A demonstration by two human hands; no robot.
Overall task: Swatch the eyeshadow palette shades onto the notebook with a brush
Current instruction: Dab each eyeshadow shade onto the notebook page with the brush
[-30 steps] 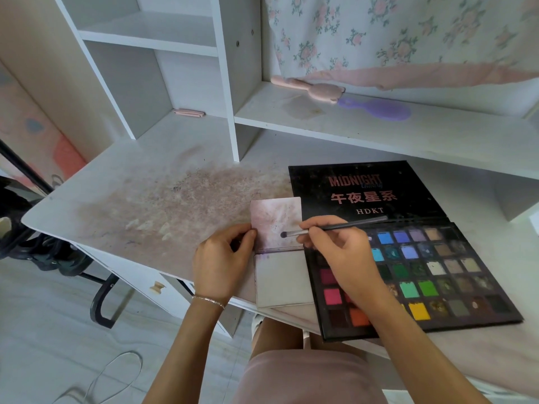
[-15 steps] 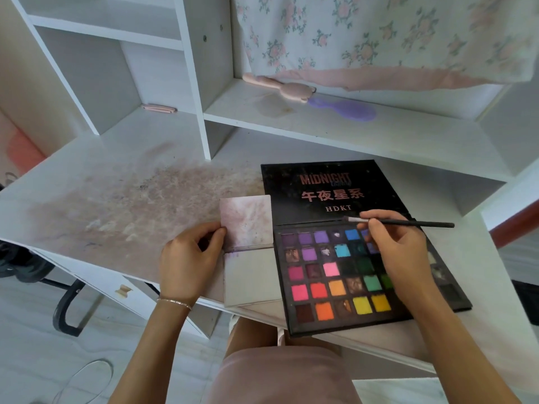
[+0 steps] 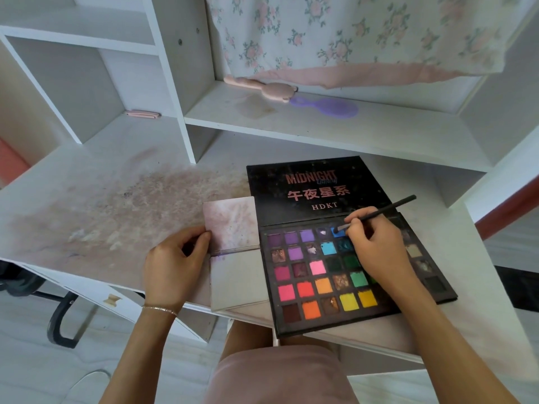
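Observation:
The black eyeshadow palette [image 3: 309, 199] lies open on the desk with several coloured pans. My right hand [image 3: 376, 246] grips a thin black brush [image 3: 388, 208] like a pen, its tip dipped in the blue pan [image 3: 338, 232] in the top row. A small open notebook [image 3: 233, 225] lies just left of the palette, its upper page smeared pinkish, its lower page hanging over the desk edge. My left hand [image 3: 172, 263] holds the notebook's left edge with thumb and fingers.
The white desk [image 3: 87, 205] has a large pinkish-brown powder stain left of the notebook. On the shelf behind lie a pink brush [image 3: 262, 88] and a purple hairbrush [image 3: 329, 107]. A floral cloth [image 3: 364, 33] hangs above. A chair base [image 3: 61, 322] stands at lower left.
My right hand carried the brush from the notebook's upper page rightward to the palette, then lowered its tip into the blue pan. My left hand stayed on the notebook.

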